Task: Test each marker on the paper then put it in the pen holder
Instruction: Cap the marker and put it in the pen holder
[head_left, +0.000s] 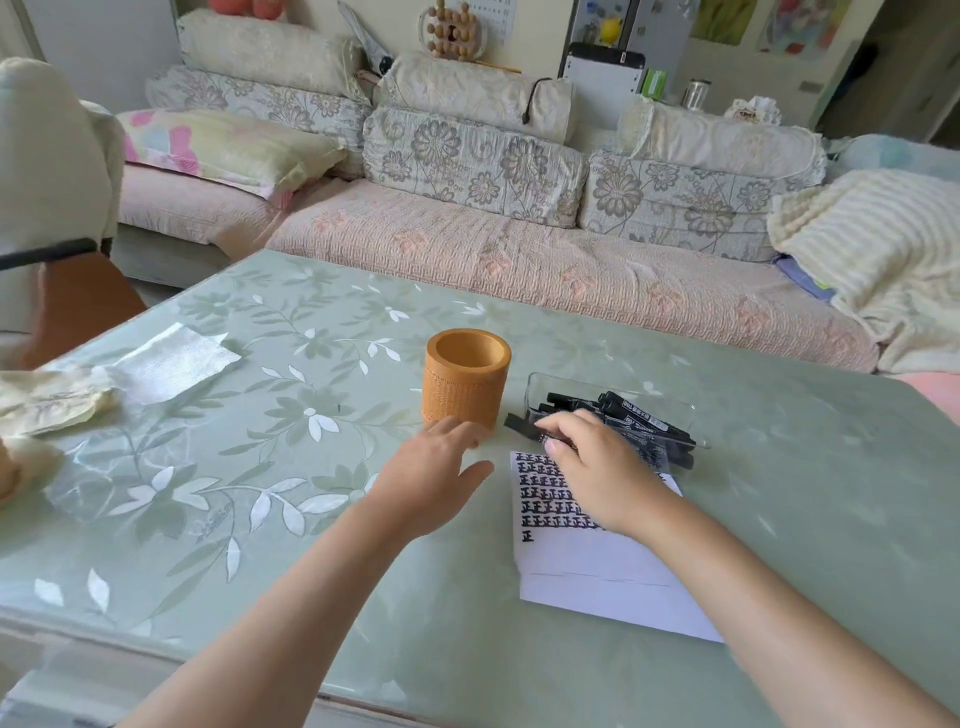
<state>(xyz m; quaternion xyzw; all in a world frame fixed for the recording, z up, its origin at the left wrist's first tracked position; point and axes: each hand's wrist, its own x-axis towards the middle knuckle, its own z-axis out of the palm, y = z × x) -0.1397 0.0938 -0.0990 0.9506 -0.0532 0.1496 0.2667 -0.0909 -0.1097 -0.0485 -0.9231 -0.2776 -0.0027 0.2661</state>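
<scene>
**Marker test, pick-up stage.** Your right hand (597, 473) curls its fingers round one black marker (519, 425) at the near left corner of the clear tray (535, 384). The marker's dark end sticks out to the left of your fingertips. Whether its cap is on cannot be told.

Your left hand (434, 478) lies spread and relaxed, holding nothing. Its fingers reach toward the foot of the orange pen holder (466, 382). Whether they touch the holder is not clear.

The layout appears to suit a short cycle. The remaining markers (644, 421) lie heaped in the tray at the far right. The paper (597, 577) sits just in front of the tray, directly under your right hand and forearm. The pen holder stands upright just left of the tray, its mouth open and apparently empty. Each marker thus seems to need only a short move: out of the tray, down to the paper, then left into the holder.

Rows of dark test marks fill the upper part of the paper, and the lower part is blank. The left hand is probably placed to steady the holder or to pull off the cap.

A tissue (171, 361) lies well apart at the left of the table (260, 467).
</scene>
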